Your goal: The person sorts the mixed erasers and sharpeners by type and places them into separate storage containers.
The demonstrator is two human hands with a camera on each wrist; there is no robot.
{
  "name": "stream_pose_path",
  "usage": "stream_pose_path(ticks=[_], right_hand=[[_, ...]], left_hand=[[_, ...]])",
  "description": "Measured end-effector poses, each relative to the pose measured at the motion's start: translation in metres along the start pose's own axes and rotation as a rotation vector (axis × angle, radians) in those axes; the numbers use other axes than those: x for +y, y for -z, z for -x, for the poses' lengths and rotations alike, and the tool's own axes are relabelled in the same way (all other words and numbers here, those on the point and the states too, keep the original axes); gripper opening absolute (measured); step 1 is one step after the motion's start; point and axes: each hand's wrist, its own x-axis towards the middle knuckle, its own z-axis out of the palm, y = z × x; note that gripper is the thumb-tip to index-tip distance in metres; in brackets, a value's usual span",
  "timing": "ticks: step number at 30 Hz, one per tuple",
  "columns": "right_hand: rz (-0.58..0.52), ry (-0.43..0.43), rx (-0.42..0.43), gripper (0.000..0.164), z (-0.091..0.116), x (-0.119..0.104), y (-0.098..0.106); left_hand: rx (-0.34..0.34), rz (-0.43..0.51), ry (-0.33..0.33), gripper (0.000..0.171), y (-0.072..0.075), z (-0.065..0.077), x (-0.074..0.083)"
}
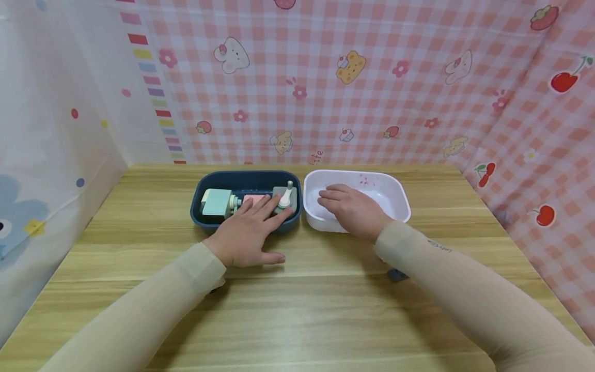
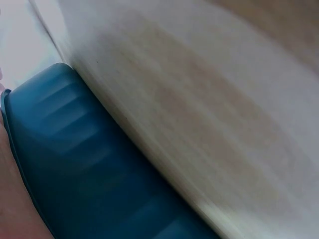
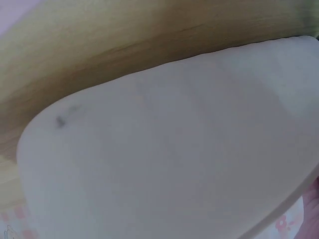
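Observation:
My left hand (image 1: 248, 230) reaches over the front rim of a dark blue plastic basin (image 1: 246, 176), palm down with fingers spread and straight. Its fingertips overlap a pink block (image 1: 254, 198) and a grey-green container with a white pump-like spout (image 1: 286, 196). At the basin's left end lies a mint-green square-bodied container (image 1: 217, 202) with a ringed neck. Over the white basin (image 1: 403, 201), my right hand (image 1: 355, 209) extends its fingers loosely, holding nothing visible. The left wrist view shows the blue basin's outer wall (image 2: 75, 149); the right wrist view shows the white basin's outside (image 3: 164, 149).
Both basins stand side by side on a wood-grain table (image 1: 297, 310), near its back edge. Behind them hangs a pink checked cloth (image 1: 297, 67), with more printed cloth at either side. A small dark piece (image 1: 397, 275) shows under the right sleeve.

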Motion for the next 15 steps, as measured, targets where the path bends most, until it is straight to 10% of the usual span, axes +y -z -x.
stream_pose_path(ticks=[15], right_hand=[[0.007, -0.038, -0.029, 0.035, 0.020, 0.006, 0.010]], left_hand=[[0.011, 0.011, -0.001, 0.103, 0.001, 0.000, 0.002]])
